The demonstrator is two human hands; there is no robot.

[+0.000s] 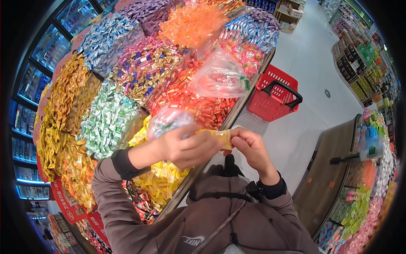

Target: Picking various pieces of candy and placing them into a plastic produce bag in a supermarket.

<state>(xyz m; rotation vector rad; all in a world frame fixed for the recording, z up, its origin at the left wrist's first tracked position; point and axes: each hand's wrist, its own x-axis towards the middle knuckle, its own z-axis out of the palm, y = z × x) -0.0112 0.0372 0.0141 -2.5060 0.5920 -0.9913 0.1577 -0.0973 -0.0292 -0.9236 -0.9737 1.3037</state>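
Observation:
Between my two hands is a yellow translucent-wrapped candy (224, 137), held above the front edge of a candy display. My left hand (190, 147) wraps around its left part, the fingers hiding some of it. At the other end, the thumb and fingers of my right hand (249, 146) pinch the wrapper's edge. Just behind my left hand, a clear plastic bag (169, 122) rests on the candies, its contents hard to make out. Farther off, a second clear plastic bag (220, 77) lies on red-wrapped candies (209, 111). Yellow-wrapped candies (165, 181) are heaped under my left forearm.
A red shopping basket (274, 92) with a black handle stands on the floor against the display edge (236, 111). Green-and-white candies (106, 122) and gold ones (149, 70) fill neighbouring compartments. To the right is a wooden counter (326, 158) bearing more sweets.

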